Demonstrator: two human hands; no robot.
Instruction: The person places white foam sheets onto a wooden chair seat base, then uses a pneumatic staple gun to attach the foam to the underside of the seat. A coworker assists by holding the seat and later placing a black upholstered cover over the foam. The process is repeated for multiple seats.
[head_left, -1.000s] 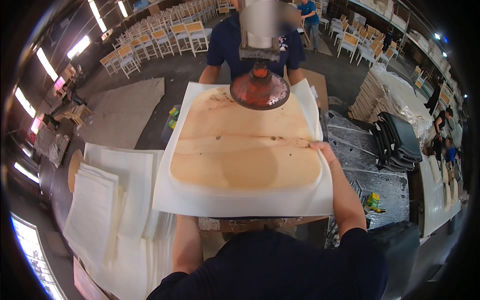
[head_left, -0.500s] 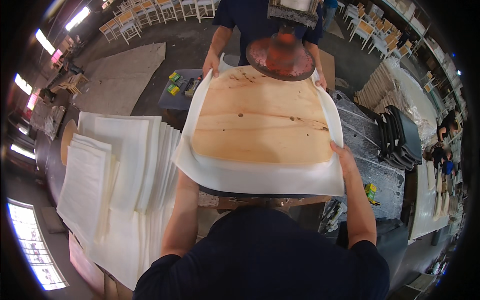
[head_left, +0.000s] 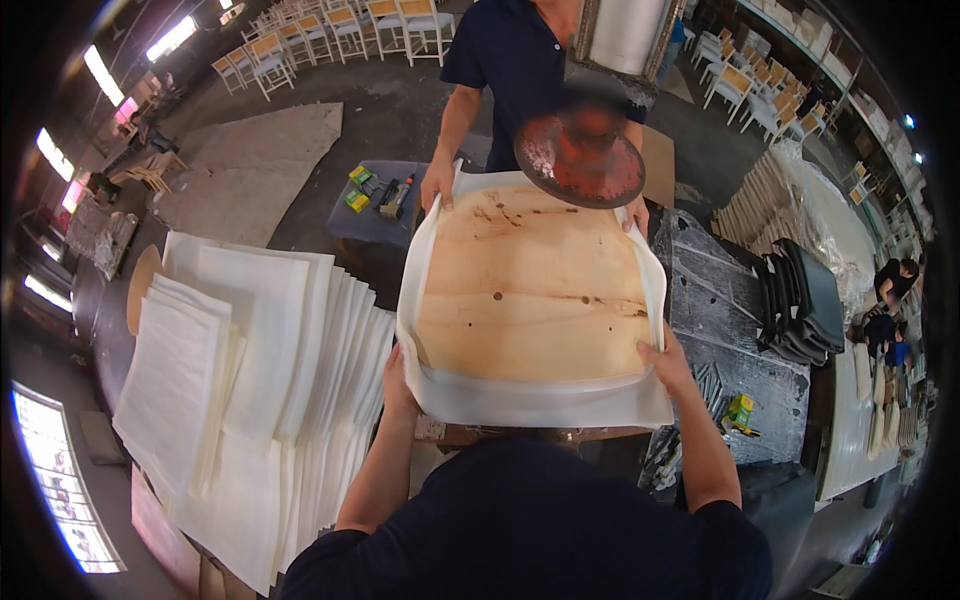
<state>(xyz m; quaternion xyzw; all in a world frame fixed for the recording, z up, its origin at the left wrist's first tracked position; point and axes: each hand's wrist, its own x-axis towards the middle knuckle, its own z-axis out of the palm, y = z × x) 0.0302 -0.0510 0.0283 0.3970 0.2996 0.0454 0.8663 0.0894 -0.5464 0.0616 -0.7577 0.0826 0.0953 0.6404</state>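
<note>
Workshop bench (head_left: 735,310) | wooden seat board (head_left: 530,290) on white sheet (head_left: 540,400) | both hands' fingers (head_left: 655,352) gripping sheet's near corners

A workbench (head_left: 735,310) carries stacked white sheets (head_left: 250,380) and black pads (head_left: 800,300).

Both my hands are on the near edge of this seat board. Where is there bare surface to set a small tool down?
Best patch: the grey bench top right of the seat board, between your right hand and the black stack. Left of your left hand is crowded with white sheets. The far small table already carries tools.
</note>
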